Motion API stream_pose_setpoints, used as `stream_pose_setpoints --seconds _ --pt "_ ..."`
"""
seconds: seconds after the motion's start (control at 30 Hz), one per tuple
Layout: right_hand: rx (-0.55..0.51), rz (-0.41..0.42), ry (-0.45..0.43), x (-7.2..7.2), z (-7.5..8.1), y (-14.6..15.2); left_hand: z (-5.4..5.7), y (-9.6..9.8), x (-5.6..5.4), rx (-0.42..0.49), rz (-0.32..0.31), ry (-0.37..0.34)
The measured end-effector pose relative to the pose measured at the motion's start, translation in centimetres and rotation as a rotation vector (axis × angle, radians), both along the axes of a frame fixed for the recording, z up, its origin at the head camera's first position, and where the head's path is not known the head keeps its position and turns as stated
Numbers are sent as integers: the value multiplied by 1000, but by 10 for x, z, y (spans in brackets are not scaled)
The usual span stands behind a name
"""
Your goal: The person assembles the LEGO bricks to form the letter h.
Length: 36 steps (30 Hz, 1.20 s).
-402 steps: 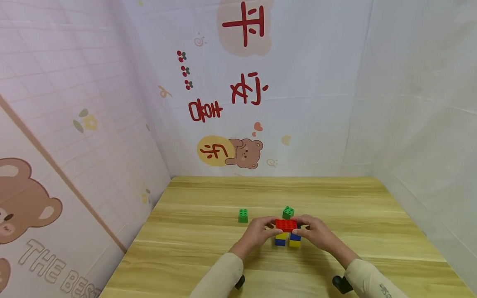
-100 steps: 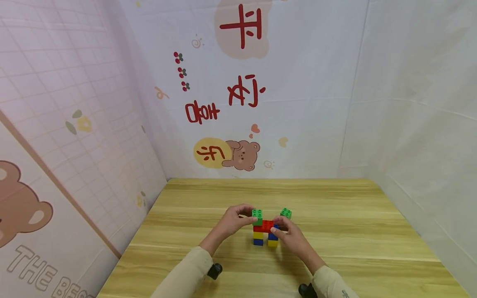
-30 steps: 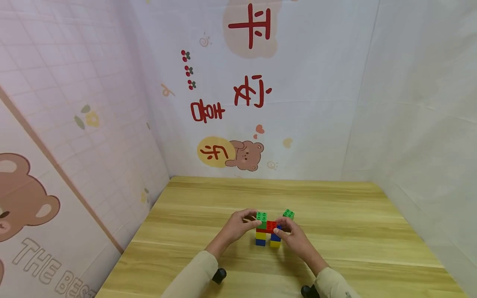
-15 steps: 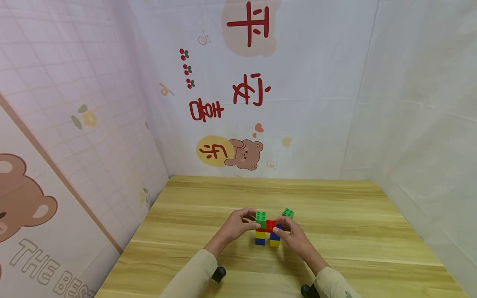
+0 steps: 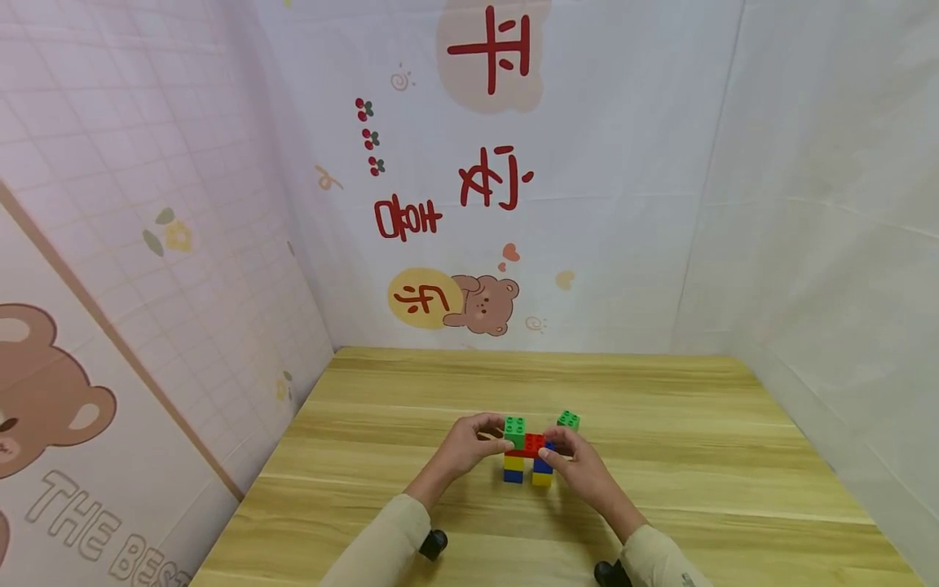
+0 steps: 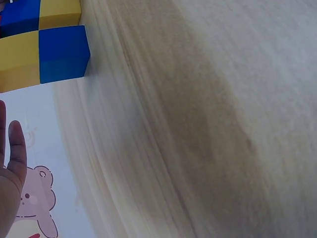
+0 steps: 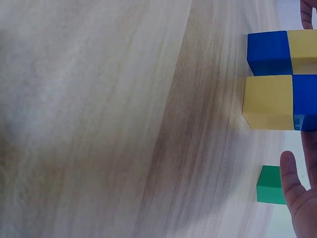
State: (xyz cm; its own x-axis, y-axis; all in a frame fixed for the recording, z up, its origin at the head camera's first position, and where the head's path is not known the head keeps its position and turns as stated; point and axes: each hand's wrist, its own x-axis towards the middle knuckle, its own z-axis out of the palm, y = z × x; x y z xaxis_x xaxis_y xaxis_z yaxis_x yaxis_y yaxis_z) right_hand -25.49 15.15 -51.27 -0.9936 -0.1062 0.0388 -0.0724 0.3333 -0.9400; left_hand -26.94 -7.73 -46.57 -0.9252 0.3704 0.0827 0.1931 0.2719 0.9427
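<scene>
In the head view, a small toy-brick structure stands on the table. Its left column has a yellow brick [image 5: 513, 462] over a blue brick [image 5: 513, 476]; its right column has a blue brick [image 5: 543, 467] over a yellow brick [image 5: 542, 480]. A red brick [image 5: 534, 444] bridges both. On the bridge's left end sits a green brick [image 5: 515, 432], pinched by my left hand [image 5: 462, 448] between thumb and fingers. My right hand [image 5: 583, 473] grips the bridge's right end, partly hiding it. Both wrist views show the columns but not the fingertips' contact.
A second green brick [image 5: 568, 420] lies on the wooden table [image 5: 411, 391] just behind the right hand. Patterned cloth walls [image 5: 609, 204] enclose the table at the back and sides. Dark wrist devices [image 5: 434, 544] protrude under the sleeves.
Earlier, both hands held the red brick over the columns and this green brick lay on the table at left. Since then it has come onto the red brick's left end. The last second shows little movement.
</scene>
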Motion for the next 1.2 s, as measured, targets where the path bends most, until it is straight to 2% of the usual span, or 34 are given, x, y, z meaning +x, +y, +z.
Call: stream_pose_setpoints --seconds 0.07,0.3,0.47,0.73,0.97,1.2 --pt "7 -5 -4 0 0 0 -2 0 0 12 1 -15" --pt "21 -20 -22 -4 -4 8 -40 -2 -22 18 12 -50" --pt "29 -43 -17 -9 -3 24 -39 -4 -22 19 12 -57" --pt "87 -127 -10 -19 4 52 -40 -7 -25 22 9 -60" --pt "116 -180 -9 -28 -2 68 -38 -7 -25 18 4 -66" --pt "134 -200 -44 -37 -9 69 -39 -4 -25 5 -1 -70"
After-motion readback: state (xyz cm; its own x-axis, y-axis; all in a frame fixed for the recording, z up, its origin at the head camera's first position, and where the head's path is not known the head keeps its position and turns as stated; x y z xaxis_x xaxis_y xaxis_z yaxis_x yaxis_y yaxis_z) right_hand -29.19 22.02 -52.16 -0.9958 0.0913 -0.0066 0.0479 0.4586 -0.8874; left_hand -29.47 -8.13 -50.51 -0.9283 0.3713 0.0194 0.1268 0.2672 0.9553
